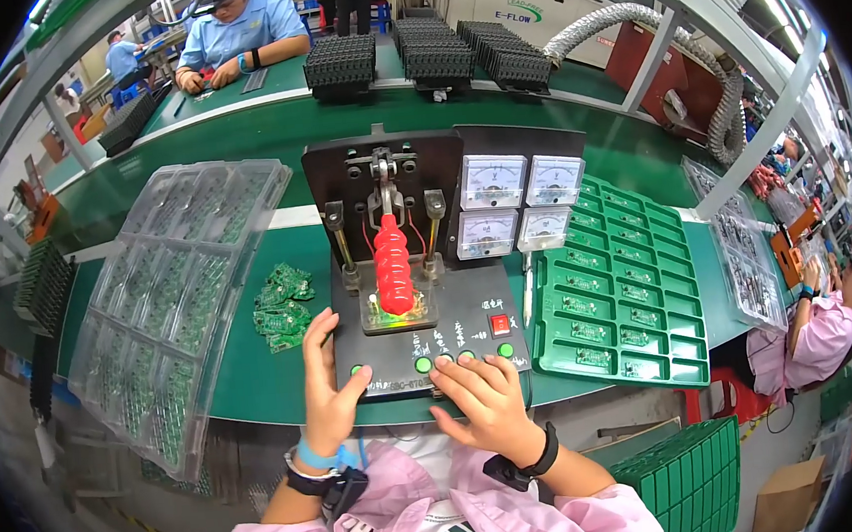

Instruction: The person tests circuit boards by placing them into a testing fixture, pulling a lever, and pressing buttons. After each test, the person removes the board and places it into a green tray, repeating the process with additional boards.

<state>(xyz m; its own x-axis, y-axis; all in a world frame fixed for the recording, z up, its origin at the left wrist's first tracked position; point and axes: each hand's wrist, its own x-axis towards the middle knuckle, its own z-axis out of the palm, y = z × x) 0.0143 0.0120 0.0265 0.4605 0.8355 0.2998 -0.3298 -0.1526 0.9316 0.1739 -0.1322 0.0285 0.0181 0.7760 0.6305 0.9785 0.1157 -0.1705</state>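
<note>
A black test fixture (378, 355) stands before me on the green bench. Its toggle clamp's red ribbed handle (393, 269) points down over a lit circuit board, mostly hidden beneath it. My left hand (329, 404) is spread at the fixture's left front corner, the thumb at a green button (357, 369). Across the front edge, the fingers of my right hand (487, 406) lie stretched over the row of green buttons, partly covering them. Neither hand holds anything. A red switch (500, 324) sits just beyond the right fingers. Loose green circuit boards (282, 305) lie left of the fixture.
Four analog meters (494, 181) rise behind the fixture. At left is a clear compartment tray (131, 329) of boards; at right, a green tray (544, 342) partly filled with boards. Black racks (340, 65) line the far bench. Co-workers (243, 35) sit across and at right.
</note>
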